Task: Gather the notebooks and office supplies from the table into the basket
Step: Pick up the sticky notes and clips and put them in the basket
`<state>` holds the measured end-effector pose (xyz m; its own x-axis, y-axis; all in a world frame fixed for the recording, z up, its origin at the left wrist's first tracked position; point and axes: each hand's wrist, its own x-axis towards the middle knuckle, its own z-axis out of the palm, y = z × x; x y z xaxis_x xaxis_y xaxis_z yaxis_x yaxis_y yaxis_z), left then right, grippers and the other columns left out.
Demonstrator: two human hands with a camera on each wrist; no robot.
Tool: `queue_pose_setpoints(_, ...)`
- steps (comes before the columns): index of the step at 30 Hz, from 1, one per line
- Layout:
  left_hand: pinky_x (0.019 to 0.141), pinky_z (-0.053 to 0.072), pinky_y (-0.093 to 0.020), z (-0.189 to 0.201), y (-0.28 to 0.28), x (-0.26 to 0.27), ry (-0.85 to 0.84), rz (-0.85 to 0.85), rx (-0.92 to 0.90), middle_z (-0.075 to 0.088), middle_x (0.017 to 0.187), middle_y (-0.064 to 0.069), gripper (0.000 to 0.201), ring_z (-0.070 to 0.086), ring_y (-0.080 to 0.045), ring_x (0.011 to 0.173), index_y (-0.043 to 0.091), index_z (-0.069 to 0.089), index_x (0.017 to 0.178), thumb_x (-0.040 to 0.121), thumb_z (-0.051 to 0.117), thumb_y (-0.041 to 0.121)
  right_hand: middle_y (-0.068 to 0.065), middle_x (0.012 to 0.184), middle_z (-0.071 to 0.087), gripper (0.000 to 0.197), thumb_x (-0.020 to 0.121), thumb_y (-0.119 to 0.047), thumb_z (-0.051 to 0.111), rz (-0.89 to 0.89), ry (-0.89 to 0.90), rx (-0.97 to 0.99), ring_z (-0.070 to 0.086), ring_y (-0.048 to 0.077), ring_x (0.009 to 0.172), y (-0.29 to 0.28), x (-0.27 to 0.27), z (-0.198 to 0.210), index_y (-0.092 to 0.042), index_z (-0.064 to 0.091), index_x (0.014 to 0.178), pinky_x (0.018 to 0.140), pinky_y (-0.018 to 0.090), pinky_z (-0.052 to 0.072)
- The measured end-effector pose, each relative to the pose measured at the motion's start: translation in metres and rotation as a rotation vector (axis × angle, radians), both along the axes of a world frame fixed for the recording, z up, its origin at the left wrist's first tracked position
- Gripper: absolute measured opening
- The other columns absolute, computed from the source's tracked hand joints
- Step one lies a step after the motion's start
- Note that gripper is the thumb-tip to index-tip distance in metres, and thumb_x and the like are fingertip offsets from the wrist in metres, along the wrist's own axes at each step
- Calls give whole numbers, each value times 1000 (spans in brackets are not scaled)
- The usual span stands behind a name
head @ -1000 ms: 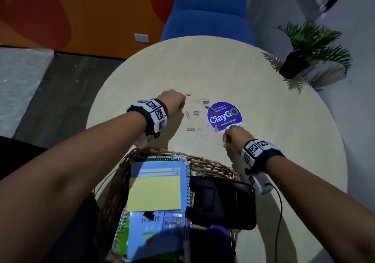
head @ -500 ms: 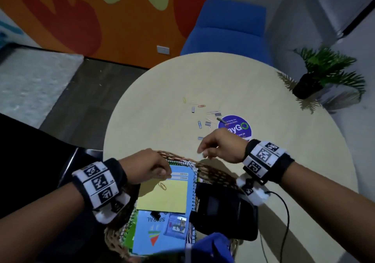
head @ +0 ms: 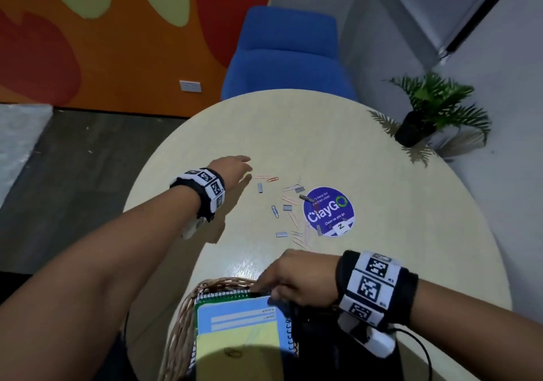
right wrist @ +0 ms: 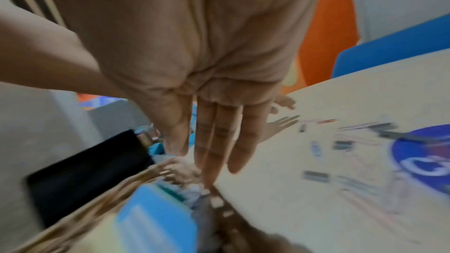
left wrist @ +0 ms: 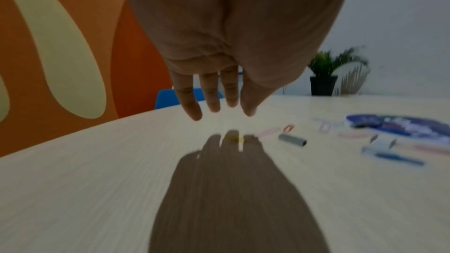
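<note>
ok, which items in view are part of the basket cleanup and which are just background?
Job:
- paper clips and staple strips scattered on the table
- wicker basket holding spiral notebooks
- left hand, right hand

Background:
- round ClayGo sticker
- blue chair
- potted plant

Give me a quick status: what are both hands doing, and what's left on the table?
Left hand open, above the paper clips. Right hand open over the basket. Clips and staple strips scattered on the table. Nothing blocking.

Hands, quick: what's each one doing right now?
Left hand: open, fingers straight, holding nothing, above the table.
Right hand: open, empty, over the basket rim.
</note>
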<state>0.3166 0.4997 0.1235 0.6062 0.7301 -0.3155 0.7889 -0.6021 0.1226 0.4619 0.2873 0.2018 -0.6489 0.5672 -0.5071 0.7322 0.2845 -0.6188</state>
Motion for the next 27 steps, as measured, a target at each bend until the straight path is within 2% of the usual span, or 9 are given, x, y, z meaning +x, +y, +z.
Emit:
queue_pose_setpoints(4,94,50,-41,-26,13,9,125,-77,33,50,141,-6,29,56,-31,118,12,59,119,95,44,16,6,95,74,16,88,-11,55,-402,-63,159,66,18,86,45,44,-28,-11,69,95,81,29,51)
queue_pose_setpoints(6,80,50,-34,-30,9,9,142,-50,96,61,125,-7,28,62,-32,104,14,62,115,94,43,19,2,90,75,12,85,-9,56,-553,-132,219,64,15,79,68,66,-46,-12,68,86,80,31,53)
queue_pose_setpoints(7,71,47,-31,-29,5,9,163,-35,116,66,113,-8,27,63,-31,95,14,65,109,93,44,19,2,93,75,11,84,-11,57,-622,-188,251,65,17,81,80,75,-56,-13,68,87,82,32,54)
queue_pose_setpoints(9,64,42,-28,-27,-2,9,203,17,131,69,96,-10,25,60,-30,79,12,69,96,89,46,17,8,101,72,16,84,-18,60,-711,-319,328,65,26,92,100,87,-70,-15,68,98,85,35,53)
queue_pose_setpoints(12,65,44,-30,-29,-8,4,145,85,134,68,92,-11,24,56,-30,75,7,69,86,88,47,14,12,110,67,27,85,-25,63,-683,-458,379,62,33,100,119,86,-84,-14,65,110,85,38,53)
queue_pose_setpoints(17,61,39,-32,-37,-20,-14,49,145,163,62,96,-10,20,61,-31,89,5,64,95,92,47,16,17,108,65,22,90,-18,53,-651,-600,397,63,38,94,128,76,-100,-10,66,105,76,35,50)
queue_pose_setpoints(20,69,46,-34,-29,-25,-30,51,244,24,65,103,-13,16,63,-34,92,8,62,98,88,52,13,19,106,66,25,91,-24,52,-649,-586,431,63,39,92,127,75,-96,-12,65,109,75,37,51)
queue_pose_setpoints(23,77,51,-37,-1,-37,-45,-127,278,-32,69,100,-14,14,63,-34,90,9,64,98,86,57,12,15,105,69,27,89,-30,58,-685,-507,438,64,37,94,124,78,-80,-18,67,111,78,37,53)
queue_pose_setpoints(27,78,50,-32,46,-86,-62,-389,245,-25,73,97,-10,17,67,-25,84,11,69,103,91,57,13,13,95,74,15,79,-12,67,-771,-376,409,66,31,86,112,82,-57,-10,74,92,73,32,53)
